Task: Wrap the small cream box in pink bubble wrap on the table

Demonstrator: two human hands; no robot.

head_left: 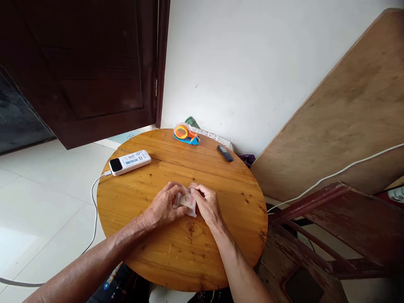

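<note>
A small flat packet in clear, wrinkled plastic wrap (pixel 188 201), with a pale face and reddish print, is near the middle of the round wooden table (pixel 176 261). My left hand (pixel 167 204) grips its left side, with the thumb along the near edge and the fingers curled over the far left corner. At the far right corner, my right hand (pixel 206 204) pinches the wrap between thumb and fingers. The fingertips partly hide the packet's edges, and I cannot tell whether it rests on the table.
A white power bank (pixel 131 162) with a plugged-in cable (pixel 94 193) lies at the table's left. An orange and blue tape dispenser (pixel 186 134) stands at the far edge, and a dark, blurred object (pixel 225 153) lies right of it. A wooden chair (pixel 334 227) stands at right.
</note>
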